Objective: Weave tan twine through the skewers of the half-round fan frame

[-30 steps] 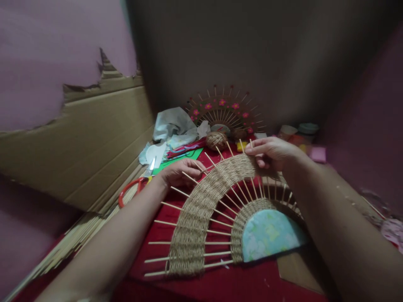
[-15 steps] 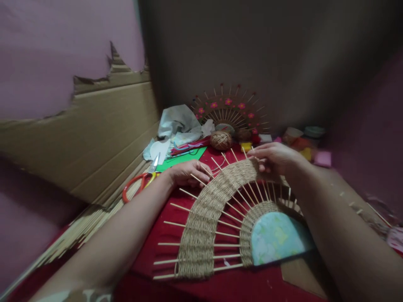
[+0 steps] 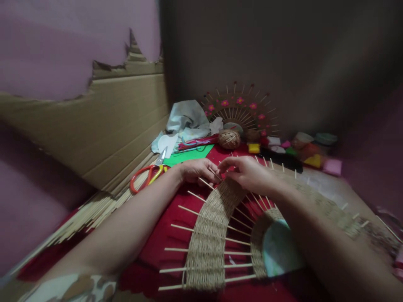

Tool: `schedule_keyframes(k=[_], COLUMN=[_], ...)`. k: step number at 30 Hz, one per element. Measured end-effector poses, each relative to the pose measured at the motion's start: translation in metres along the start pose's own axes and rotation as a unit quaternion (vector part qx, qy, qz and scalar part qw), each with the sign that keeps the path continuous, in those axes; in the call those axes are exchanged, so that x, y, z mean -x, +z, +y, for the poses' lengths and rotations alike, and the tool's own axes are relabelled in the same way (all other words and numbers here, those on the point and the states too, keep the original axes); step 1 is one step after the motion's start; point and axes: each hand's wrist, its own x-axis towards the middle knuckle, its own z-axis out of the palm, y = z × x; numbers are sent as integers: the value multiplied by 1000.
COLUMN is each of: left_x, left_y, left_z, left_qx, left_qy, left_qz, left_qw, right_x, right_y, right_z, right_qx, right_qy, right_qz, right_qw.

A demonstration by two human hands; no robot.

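Note:
A half-round woven fan (image 3: 206, 237) of pale sticks and twisted natural cord leans over the red cloth, with a blue-green patterned half disc (image 3: 280, 247) at its centre. My left hand (image 3: 200, 171) is closed at the band's outer edge, fingers pinched around the stick tips. Close beside it, my right hand (image 3: 247, 173) reaches over the top of the band, its thumb and fingers pinched together. What lies in that right pinch is too small to make out. My right hand and forearm hide the fan's right side.
Orange-handled scissors (image 3: 146, 176) lie left of my left hand, by a bundle of thin sticks (image 3: 94, 214). Behind are green paper (image 3: 189, 156), a ball of twine (image 3: 229, 139) and a flowered fan (image 3: 239, 105). Torn cardboard (image 3: 126, 113) stands along the left wall.
My right hand has moved left along the band's top edge, from well apart to right beside my left hand. The view has shifted slightly; my left hand stays at the outer edge.

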Motion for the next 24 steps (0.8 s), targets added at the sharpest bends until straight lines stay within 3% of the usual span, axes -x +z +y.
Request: schedule_keyframes(k=[7, 13, 20, 24], left_x=[-4, 1, 9, 16], left_y=[-4, -4, -13, -19], left_z=[-2, 2, 4, 3], left_qx=[19, -2, -37, -16], left_qy=[39, 40, 18, 27], left_qz=[-5, -10, -33, -37], left_qw=[999, 999, 999, 999], right_x=[-4, -11, -19, -24], right_y=[-2, -8, -10, -11], right_z=[10, 6, 3, 6], right_qx=[116, 117, 132, 126], right_qy=[-16, -48, 3, 51], right_qz=[-72, -85, -128, -104], right_qw=[990, 988, 983, 985])
